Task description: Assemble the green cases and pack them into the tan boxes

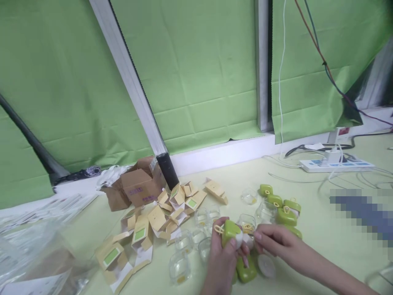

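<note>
My left hand (pixel 221 256) is wrapped round a green and white case (pixel 231 232) with a yellow loop at its left side. My right hand (pixel 272 239) is pinched on a thin dark tool, its tip close to the white part of that case. Behind the hands sits a clear container (pixel 247 221) with yellow loops in it. Below them lie another green case (pixel 246 269) and a round white piece (pixel 266 265). Several green cases (pixel 287 216) with yellow loops stand beyond my right hand.
Opened yellow boxes (pixel 158 217) are heaped at the left, before a brown carton (pixel 139 186). Clear containers (pixel 179 266) stand left of my hands. A power strip (pixel 337 165) with cables lies back right. Plastic wrapping (pixel 30 241) covers the left edge.
</note>
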A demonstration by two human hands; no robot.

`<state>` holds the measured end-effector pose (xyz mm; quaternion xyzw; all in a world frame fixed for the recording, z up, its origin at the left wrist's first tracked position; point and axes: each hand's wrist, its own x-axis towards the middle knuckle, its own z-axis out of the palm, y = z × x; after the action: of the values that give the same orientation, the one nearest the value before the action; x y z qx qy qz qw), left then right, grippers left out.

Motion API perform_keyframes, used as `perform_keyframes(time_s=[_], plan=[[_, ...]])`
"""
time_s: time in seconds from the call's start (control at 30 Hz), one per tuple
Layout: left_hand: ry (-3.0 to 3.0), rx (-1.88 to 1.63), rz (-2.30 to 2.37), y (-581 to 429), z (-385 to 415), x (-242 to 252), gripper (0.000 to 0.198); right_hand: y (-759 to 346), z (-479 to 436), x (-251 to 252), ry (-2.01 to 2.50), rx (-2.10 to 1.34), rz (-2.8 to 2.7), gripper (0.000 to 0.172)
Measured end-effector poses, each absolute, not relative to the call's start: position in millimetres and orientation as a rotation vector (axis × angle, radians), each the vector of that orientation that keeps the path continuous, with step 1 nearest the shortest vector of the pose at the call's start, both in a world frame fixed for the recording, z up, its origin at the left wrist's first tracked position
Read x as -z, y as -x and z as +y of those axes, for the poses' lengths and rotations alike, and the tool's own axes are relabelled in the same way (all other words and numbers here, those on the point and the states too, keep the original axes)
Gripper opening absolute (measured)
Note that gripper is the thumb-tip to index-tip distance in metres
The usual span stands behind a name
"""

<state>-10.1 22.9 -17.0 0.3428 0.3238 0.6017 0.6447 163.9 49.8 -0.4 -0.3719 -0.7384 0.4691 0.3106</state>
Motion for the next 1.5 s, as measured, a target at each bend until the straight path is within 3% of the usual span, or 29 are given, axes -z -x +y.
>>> perform_keyframes(time_s=[0.4,0.57,0.7,0.8,0.9,1.07,1.2,1.3,1.5], plan=[[-1.090,-1.260,0.846,-0.1,15.7,19.4,0.044,-156.3,35.5,10.8,0.874,-1.469,-1.766,0.052],[-1.128,-1.283,0.873,-7.7,14.2,24.1,0.050,-155.7,32.8,11.8,0.861,-1.550,-1.648,0.054],[-1.062,-1.282,0.927,-4.5,15.3,21.1,0.057,-162.4,37.9,11.8,1.014,-1.369,-1.740,0.049],[-1.008,-1.292,0.929,-2.6,16.6,17.2,0.064,-165.3,41.3,12.4,1.147,-1.259,-1.782,0.033],[-1.061,-1.165,0.935,-4.7,16.3,17.1,0.065,-164.4,43.2,11.5,1.122,-1.294,-1.773,0.046],[-1.159,-1.042,0.880,-5.6,17.4,23.5,0.074,-180.1,43.1,8.7,1.249,-1.075,-1.892,0.027],[-1.204,-1.209,0.997,2.6,21.4,20.4,0.063,-204.4,41.4,26.2,1.430,-0.741,-2.085,0.017],[-1.060,-1.265,0.927,7.7,22.8,11.6,0.066,-209.9,42.7,38.0,1.479,-0.605,-2.111,0.034],[-0.898,-1.259,0.703,8.1,22.9,8.8,0.057,-172.1,43.0,0.2,1.210,-0.747,-2.015,0.021]])
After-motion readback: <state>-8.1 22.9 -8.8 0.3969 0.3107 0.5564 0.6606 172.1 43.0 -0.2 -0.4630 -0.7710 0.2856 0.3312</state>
